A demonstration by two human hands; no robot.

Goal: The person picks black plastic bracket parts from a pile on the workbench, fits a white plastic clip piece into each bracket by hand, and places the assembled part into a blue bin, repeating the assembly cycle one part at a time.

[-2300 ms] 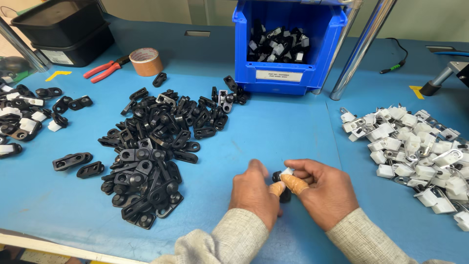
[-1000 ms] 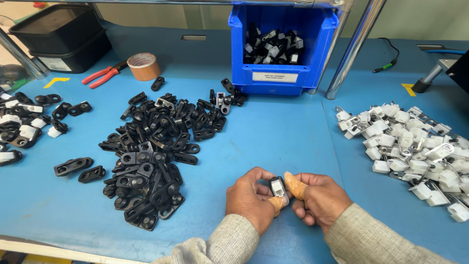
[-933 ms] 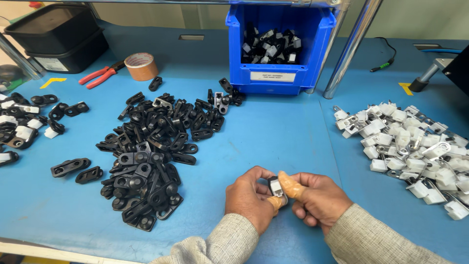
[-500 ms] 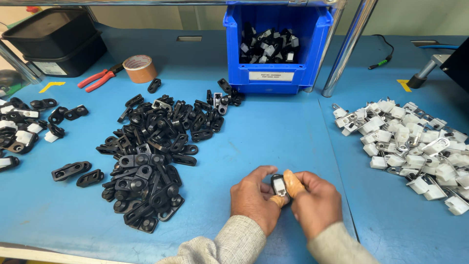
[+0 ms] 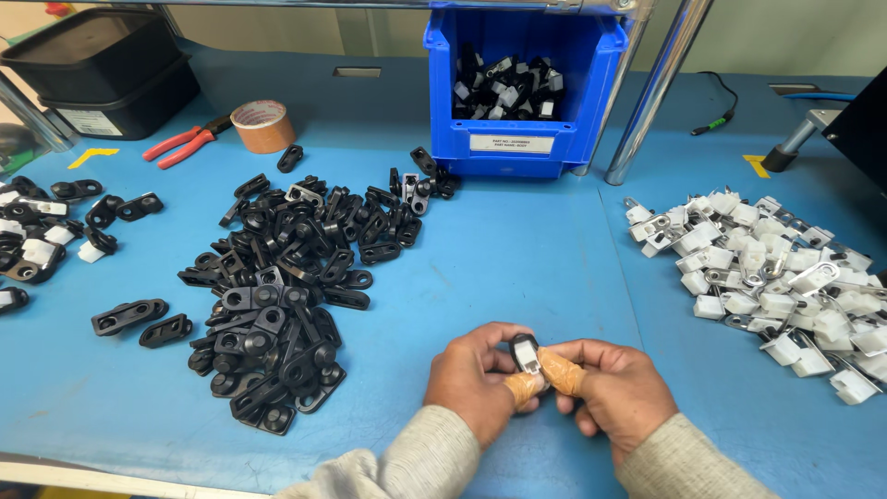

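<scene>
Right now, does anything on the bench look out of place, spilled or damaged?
Nothing looks damaged or spilled. The black parts and the white clips lie in loose heaps on the blue table; a few black pieces lie apart. Both hands pinch one small part.

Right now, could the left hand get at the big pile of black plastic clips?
Probably yes: bare blue tabletop separates the left hand from the pile, but both hands pinch a small black-and-white part.
</scene>
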